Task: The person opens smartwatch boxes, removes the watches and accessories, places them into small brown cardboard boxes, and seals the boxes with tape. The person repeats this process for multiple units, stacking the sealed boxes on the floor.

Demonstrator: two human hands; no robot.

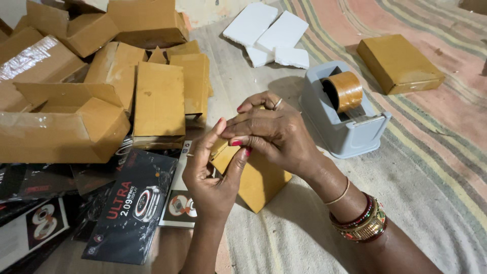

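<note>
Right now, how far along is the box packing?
Done: one closed brown box lies beyond the tape dispenser. In hand: left hand and right hand hold a small brown box. Left: black product packs and empty cartons remain piled.

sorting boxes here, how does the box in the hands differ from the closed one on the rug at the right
The held box is gripped by both hands, left hand and right hand, and stands tilted on a corner; the rug box lies flat and untouched.
The held box sits in front of the tape dispenser; the rug box lies beyond it, alone on the striped rug.
Both are plain brown cardboard.
</note>
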